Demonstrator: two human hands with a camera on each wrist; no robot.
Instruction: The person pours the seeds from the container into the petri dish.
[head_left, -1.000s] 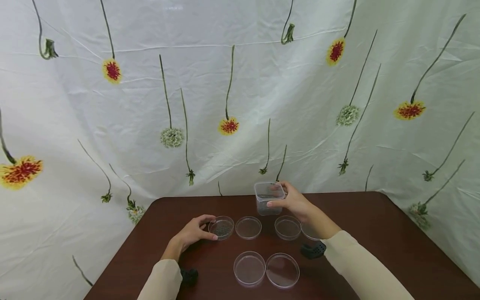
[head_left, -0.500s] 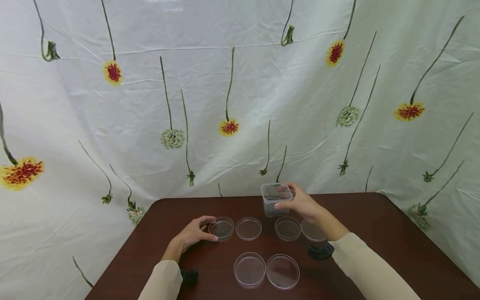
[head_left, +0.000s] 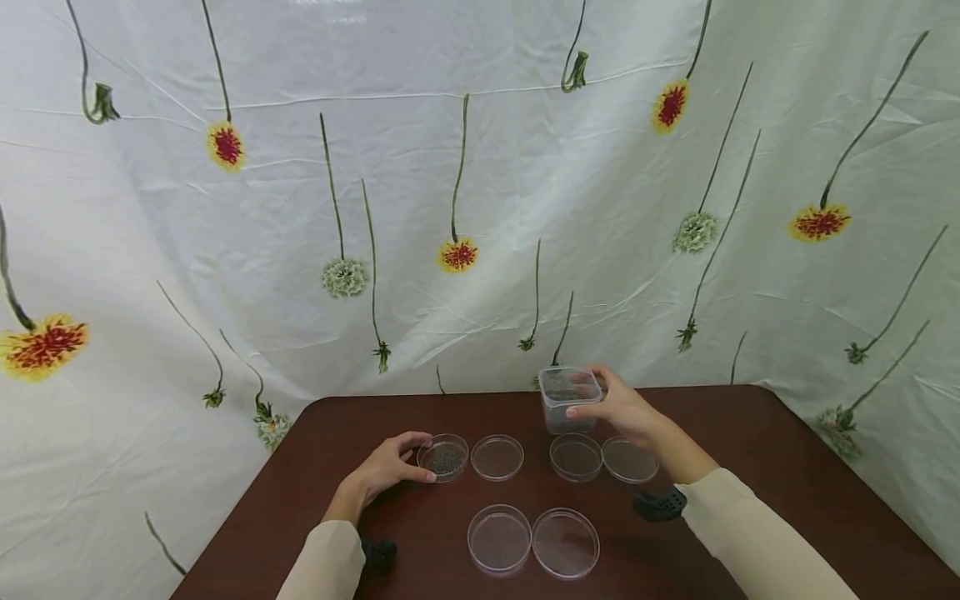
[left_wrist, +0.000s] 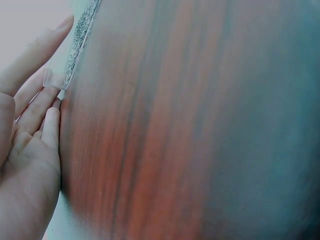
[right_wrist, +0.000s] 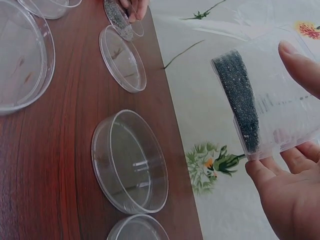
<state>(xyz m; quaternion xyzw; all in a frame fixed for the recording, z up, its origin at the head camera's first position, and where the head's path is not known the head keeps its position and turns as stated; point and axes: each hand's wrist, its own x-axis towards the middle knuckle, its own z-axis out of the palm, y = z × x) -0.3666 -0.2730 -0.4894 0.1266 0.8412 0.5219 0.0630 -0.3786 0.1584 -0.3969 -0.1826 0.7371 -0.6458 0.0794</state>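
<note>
Clear square tub (head_left: pixel 558 410) of dark grains (right_wrist: pixel 237 97), gripped in right hand (head_left: pixel 621 410).
Raised above brown table (head_left: pixel 420 537), near a clear dish (head_left: pixel 576 460); thumb on near wall, fingers behind. Farther left, grain-strewn dish (head_left: pixel 446 460), pinched at rim between left hand's (head_left: pixel 386 462) thumb and fingers.

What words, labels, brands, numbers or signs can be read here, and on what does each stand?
None can be read.
Clear square container: faint marks on its wall in the right wrist view, too blurred to say whether they are lettering.
Petri dishes: no legible text.
Backdrop cloth: printed flowers, no legible text.
</note>
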